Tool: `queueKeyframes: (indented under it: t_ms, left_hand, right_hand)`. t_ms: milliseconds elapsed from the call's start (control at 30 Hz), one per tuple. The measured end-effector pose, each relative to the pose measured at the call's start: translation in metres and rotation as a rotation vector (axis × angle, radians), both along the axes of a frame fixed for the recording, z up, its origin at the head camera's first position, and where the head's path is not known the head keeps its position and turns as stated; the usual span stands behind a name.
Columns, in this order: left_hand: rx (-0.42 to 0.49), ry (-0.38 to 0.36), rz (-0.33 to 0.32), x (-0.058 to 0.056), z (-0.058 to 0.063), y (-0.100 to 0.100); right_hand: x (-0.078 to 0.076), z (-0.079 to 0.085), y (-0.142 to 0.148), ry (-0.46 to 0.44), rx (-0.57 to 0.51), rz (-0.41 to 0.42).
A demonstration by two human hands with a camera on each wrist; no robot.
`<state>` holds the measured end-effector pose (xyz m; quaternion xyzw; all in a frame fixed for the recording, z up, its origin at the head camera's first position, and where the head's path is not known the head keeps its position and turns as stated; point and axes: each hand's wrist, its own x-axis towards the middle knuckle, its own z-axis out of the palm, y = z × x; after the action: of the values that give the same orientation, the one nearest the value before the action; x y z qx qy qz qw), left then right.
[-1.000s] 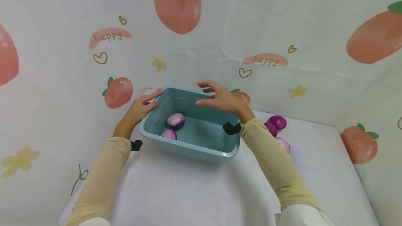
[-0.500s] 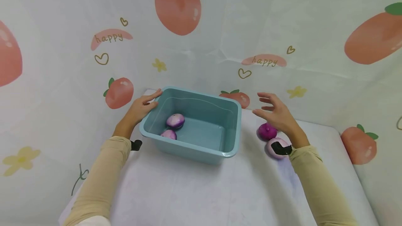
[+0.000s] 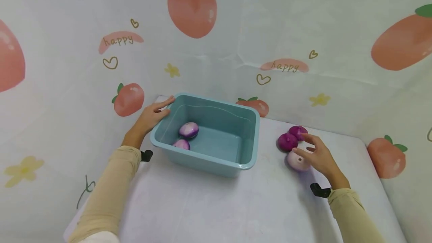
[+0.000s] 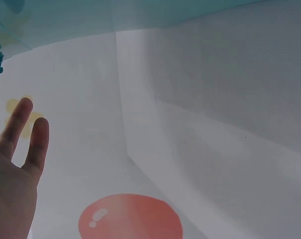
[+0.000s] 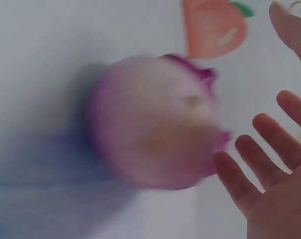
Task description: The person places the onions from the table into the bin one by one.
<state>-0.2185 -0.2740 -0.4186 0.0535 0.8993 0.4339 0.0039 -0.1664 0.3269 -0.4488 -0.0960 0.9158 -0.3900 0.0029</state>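
A blue-green plastic basin (image 3: 206, 162) stands on the white-covered table. Two pale purple onions lie at its left end: one onion (image 3: 189, 129) in full view, the other onion (image 3: 181, 144) partly hidden by the front wall. My left hand (image 3: 148, 119) rests its fingertips at the basin's left rim; the left wrist view has the fingers (image 4: 37, 147) extended. Over a pale onion (image 3: 297, 161) to the right of the basin hovers my right hand (image 3: 318, 156), thumb and fingers apart and holding nothing. That onion fills the middle of the right wrist view, blurred.
Two dark purple onions, the nearer onion (image 3: 287, 142) and the farther onion (image 3: 297, 132), sit just behind the pale one. A white cloth backdrop (image 3: 216, 63) with printed fruit rises behind the table. The table's right edge (image 3: 384, 190) slants toward me.
My right hand has moved from above the basin out to the right, then down and nearer me to the pale onion. The left hand has stayed at the rim.
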Motion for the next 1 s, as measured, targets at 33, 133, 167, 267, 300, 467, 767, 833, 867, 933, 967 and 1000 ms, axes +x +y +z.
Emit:
queueKeyframes:
  t_ms: [33,133,167,267,300,467,767,833,867,933,967,1000]
  left_hand:
    - [-0.004,0.002,-0.001,-0.001,0.001,0.000]
    - [-0.011,0.011,-0.002,-0.004,0.004,0.001]
    - [-0.014,0.016,-0.008,-0.005,0.005,0.001]
    - [-0.011,0.022,-0.017,-0.005,0.006,0.001]
    - [-0.006,0.019,-0.019,-0.005,0.006,0.002]
    - [0.018,-0.004,-0.008,-0.002,0.003,0.002]
    - [0.020,-0.030,0.007,0.002,0.001,0.000]
    - [0.012,-0.035,0.012,0.003,0.002,0.000]
    - [0.007,-0.038,0.015,0.003,0.002,0.000]
    - [0.003,-0.043,0.019,0.002,0.002,0.000]
    - [0.004,-0.042,0.019,0.001,0.001,0.000]
    - [0.006,-0.038,0.014,0.001,0.001,0.001]
  right_hand:
    - [0.003,-0.007,0.002,-0.006,-0.015,-0.009]
    - [0.007,-0.025,0.005,-0.021,-0.058,-0.046]
    - [0.008,-0.031,0.005,-0.029,-0.070,-0.060]
    - [0.008,-0.044,0.005,-0.080,-0.094,-0.107]
    - [0.008,-0.047,0.005,-0.101,-0.095,-0.123]
    - [0.007,-0.057,0.006,-0.212,-0.127,-0.168]
    - [0.003,-0.068,0.007,-0.278,-0.096,-0.194]
    - [0.003,-0.069,0.006,-0.276,-0.087,-0.204]
    - [0.004,-0.069,0.006,-0.277,-0.095,-0.208]
    - [0.005,-0.070,0.006,-0.276,-0.100,-0.219]
    - [0.005,-0.071,0.006,-0.273,-0.100,-0.223]
    - [0.006,-0.071,0.006,-0.272,-0.100,-0.224]
